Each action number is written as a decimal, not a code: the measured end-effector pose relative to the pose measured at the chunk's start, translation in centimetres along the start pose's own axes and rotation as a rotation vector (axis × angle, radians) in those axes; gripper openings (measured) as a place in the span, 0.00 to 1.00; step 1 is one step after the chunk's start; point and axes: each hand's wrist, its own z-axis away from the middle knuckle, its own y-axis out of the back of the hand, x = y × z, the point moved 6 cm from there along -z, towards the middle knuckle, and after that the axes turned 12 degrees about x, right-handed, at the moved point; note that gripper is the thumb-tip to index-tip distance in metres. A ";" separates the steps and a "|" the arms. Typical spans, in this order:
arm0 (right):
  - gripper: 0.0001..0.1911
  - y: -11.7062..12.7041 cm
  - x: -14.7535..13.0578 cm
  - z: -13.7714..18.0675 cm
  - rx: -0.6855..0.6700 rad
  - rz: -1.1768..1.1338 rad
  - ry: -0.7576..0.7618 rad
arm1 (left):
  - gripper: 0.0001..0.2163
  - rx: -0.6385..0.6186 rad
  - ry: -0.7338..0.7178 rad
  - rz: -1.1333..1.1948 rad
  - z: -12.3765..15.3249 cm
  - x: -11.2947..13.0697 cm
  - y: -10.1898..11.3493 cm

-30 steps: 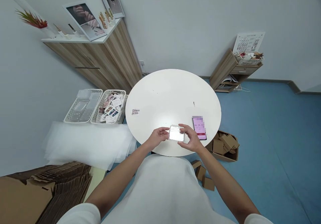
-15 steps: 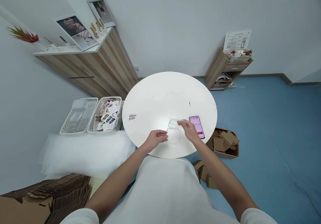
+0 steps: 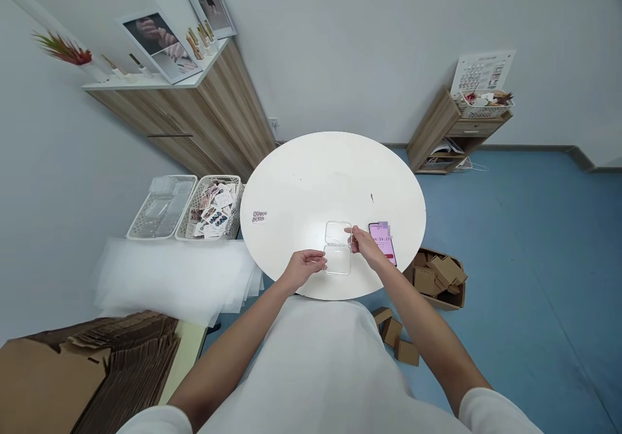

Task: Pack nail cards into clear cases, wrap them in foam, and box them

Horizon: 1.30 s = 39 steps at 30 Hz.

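Observation:
A clear, hinged plastic box [image 3: 337, 261] lies opened out near the front of the white round table [image 3: 311, 168]. Its lid [image 3: 335, 232] is folded back on the far side. My left hand [image 3: 302, 268] pinches the left edge of the near half between thumb and fingers. At the right edge of the lid, my right hand [image 3: 364, 245] has its fingers closed around the rim. Both halves look see-through, with nothing visible inside. Just right of my right hand lies a phone [image 3: 383, 241] with a pink screen showing a timer.
A small card of press-on nails [image 3: 259, 217] lies at the table's left. Beyond it stand a basket of cards [image 3: 212, 208] and a basket of clear boxes [image 3: 162, 207]. Translucent sheets [image 3: 175, 272] and stacked cardboard [image 3: 131, 363] are at left; a carton of small boxes [image 3: 440, 277] at right.
The lid has swung further back, flatter on the table. My right hand has gone from its top to gripping its right edge. The view has shifted slightly.

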 end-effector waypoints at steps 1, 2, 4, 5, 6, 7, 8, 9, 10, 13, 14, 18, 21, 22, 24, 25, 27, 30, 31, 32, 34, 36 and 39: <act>0.27 0.2 0.2 0.2 0.012 -0.007 -0.002 | 0.18 0.021 0.002 0.004 0.0 -0.1 0.1; 0.26 0.5 0.4 0.5 0.028 -0.007 0.000 | 0.19 0.040 0.005 0.005 0.0 -0.3 0.2; 0.25 1.1 0.9 1.5 0.059 0.011 0.028 | 0.19 0.073 0.015 -0.003 0.1 -0.6 0.5; 0.24 1.3 1.2 2.0 0.070 0.027 0.054 | 0.19 0.089 0.019 -0.009 0.1 -0.7 0.6; 0.23 1.5 1.6 2.6 0.076 0.046 0.082 | 0.19 0.103 0.021 -0.017 0.0 -0.9 0.6; 0.23 1.6 2.0 3.2 0.081 0.065 0.109 | 0.19 0.115 0.020 -0.024 0.0 -1.0 0.6; 0.23 1.6 2.4 3.8 0.080 0.080 0.132 | 0.19 0.122 0.018 -0.032 0.0 -1.2 0.6; 0.23 1.6 2.9 4.2 0.076 0.090 0.149 | 0.19 0.126 0.014 -0.039 -0.1 -1.4 0.4; 0.23 1.5 3.4 4.6 0.071 0.094 0.158 | 0.19 0.127 0.010 -0.047 -0.2 -1.6 0.2; 0.23 1.3 4.9 4.9 0.068 0.087 0.160 | 0.19 0.132 -0.006 -0.075 -0.5 -2.3 -0.5; 0.23 1.3 5.2 4.7 0.076 0.089 0.157 | 0.18 0.139 -0.012 -0.085 -0.7 -2.5 -0.7; 0.22 1.3 6.0 3.7 0.106 0.135 0.150 | 0.18 0.195 -0.026 -0.146 -1.5 -3.7 -0.8; 0.22 0.9 6.4 2.7 0.091 0.169 0.147 | 0.17 0.232 -0.046 -0.228 -2.3 -4.7 -0.4; 0.22 0.7 6.6 2.3 0.087 0.182 0.147 | 0.16 0.236 -0.057 -0.260 -2.6 -4.9 -0.2; 0.22 0.2 6.9 1.4 0.083 0.220 0.150 | 0.15 0.241 -0.071 -0.320 -3.3 -5.3 0.1; 0.22 -0.1 7.1 0.9 0.081 0.247 0.154 | 0.15 0.236 -0.069 -0.347 -3.7 -5.5 0.2; 0.21 -0.6 7.5 -0.1 0.076 0.315 0.168 | 0.16 0.223 -0.059 -0.402 -4.5 -5.8 0.3; 0.21 -1.2 8.1 -1.4 0.072 0.415 0.185 | 0.15 0.201 -0.090 -0.508 -5.7 -5.8 0.0; 0.21 -1.4 8.3 -1.8 0.071 0.440 0.187 | 0.15 0.189 -0.110 -0.543 -6.0 -5.7 -0.1; 0.21 -1.6 8.5 -2.2 0.068 0.459 0.189 | 0.14 0.173 -0.127 -0.572 -6.3 -5.7 -0.3; 0.22 -1.8 8.8 -2.8 0.064 0.486 0.192 | 0.13 0.146 -0.144 -0.607 -6.9 -5.7 -0.5; 0.22 -2.1 9.0 -3.2 0.055 0.503 0.189 | 0.11 0.137 -0.148 -0.611 -7.3 -5.8 -0.6; 0.23 -2.5 9.4 -3.7 0.031 0.534 0.174 | 0.10 0.158 -0.141 -0.600 -7.6 -6.2 -0.4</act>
